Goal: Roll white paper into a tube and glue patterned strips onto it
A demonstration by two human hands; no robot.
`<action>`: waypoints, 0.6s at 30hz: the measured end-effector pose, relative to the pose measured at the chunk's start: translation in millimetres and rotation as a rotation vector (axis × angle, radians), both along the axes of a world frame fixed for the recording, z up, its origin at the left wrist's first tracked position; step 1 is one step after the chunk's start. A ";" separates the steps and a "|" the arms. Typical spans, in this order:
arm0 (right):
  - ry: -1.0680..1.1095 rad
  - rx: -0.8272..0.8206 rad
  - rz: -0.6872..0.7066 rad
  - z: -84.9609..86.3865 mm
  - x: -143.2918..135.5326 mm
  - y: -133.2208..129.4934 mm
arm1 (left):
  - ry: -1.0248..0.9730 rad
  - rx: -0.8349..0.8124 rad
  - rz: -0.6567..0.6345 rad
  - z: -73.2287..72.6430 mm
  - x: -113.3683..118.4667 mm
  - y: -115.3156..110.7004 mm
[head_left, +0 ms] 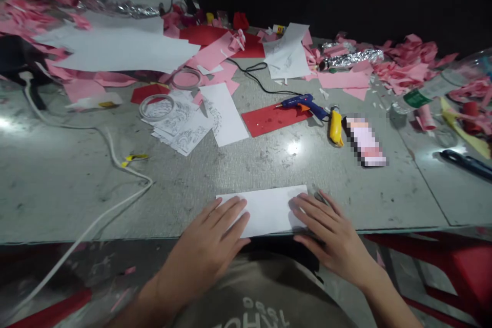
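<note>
Nearest the camera, the person's shirt front (246,284) is facing the table's (184,200) near edge. The left hand (215,230) is lying over the left end of a blank white paper (267,210), its fingers stretched out and slightly spread, clasping nothing. The right hand (334,233) is resting over the other end in the same way, fingers extended, thumb apart and pointing inward. The white paper is lying flat at the near edge, spanning the gap between the hands. To the left, a white cable (111,148) is trailing over the edge, with a yellow tie (134,158) lying just beside it. Farther in, a phone (365,141) is lying to the right, near a small yellow object (335,127). A blue glue gun (302,102) is resting partly on a red strip (265,122). Left of these, printed sheets (184,125) are lying in a loose stack under a roll of tape (152,119). At the back, a large white sheet (115,48) is covering pink scraps, and crumpled pink paper (418,56) is heaping up on the right.
</note>
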State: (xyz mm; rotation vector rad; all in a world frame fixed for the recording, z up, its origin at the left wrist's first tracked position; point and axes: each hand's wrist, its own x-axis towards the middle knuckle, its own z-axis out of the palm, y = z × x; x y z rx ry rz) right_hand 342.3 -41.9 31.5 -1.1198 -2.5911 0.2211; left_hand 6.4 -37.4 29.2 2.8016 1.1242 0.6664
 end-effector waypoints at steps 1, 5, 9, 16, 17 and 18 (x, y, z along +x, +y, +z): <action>0.018 0.000 0.005 -0.4 -0.4 -1.5 | -0.021 0.013 -0.005 0.1 -0.2 -1.5; 0.043 -0.002 0.012 -2.5 -2.9 -5.7 | -0.064 0.086 -0.004 -1.8 -0.4 -7.5; 0.056 0.044 0.035 -3.9 -1.2 -9.4 | -0.151 0.113 -0.029 0.6 0.6 -13.8; 0.283 0.046 0.018 20.8 2.9 -7.3 | -0.336 0.079 -0.045 9.1 -6.2 -10.6; 0.293 0.051 0.014 24.5 3.2 -6.8 | -0.362 0.071 -0.050 10.1 -6.6 -8.7; 0.299 0.055 0.011 27.1 4.1 -6.6 | -0.384 0.065 -0.058 11.0 -6.5 -7.0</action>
